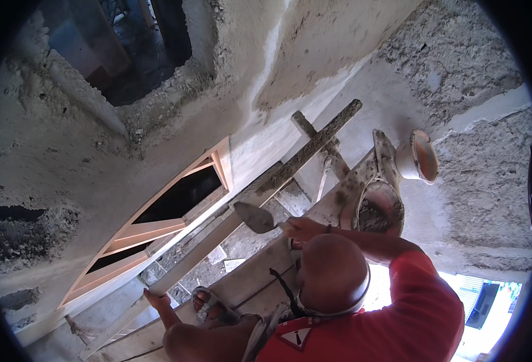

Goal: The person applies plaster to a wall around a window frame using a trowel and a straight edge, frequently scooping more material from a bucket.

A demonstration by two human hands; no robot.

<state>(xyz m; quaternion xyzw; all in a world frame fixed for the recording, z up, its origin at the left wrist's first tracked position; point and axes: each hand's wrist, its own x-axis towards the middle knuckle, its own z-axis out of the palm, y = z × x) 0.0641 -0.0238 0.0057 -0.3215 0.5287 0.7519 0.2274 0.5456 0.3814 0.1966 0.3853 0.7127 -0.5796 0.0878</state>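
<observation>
Neither my left hand nor my right hand is in the picture. A co-worker in a red shirt [398, 320] squats on wooden planks, seen from behind and above. Their right hand [307, 229] grips a trowel [255, 217], its blade pointing left beside a long straightedge board [217, 235]. Around the lower part of that board closes their left hand [157, 298]. Grey mortar coats the board's upper stretch, which slants up to the right. Close to the right forearm stands a bucket [401, 202] with mortar inside.
Another bucket [406, 160] sits farther up on the right, beside a mortar-stained wooden piece [385, 148]. A shorter stick [305, 125] crosses the board. Wooden frames [157, 232] line openings in the rough plastered wall [175, 157]. Planks [260, 271] lie under the co-worker's sandalled foot.
</observation>
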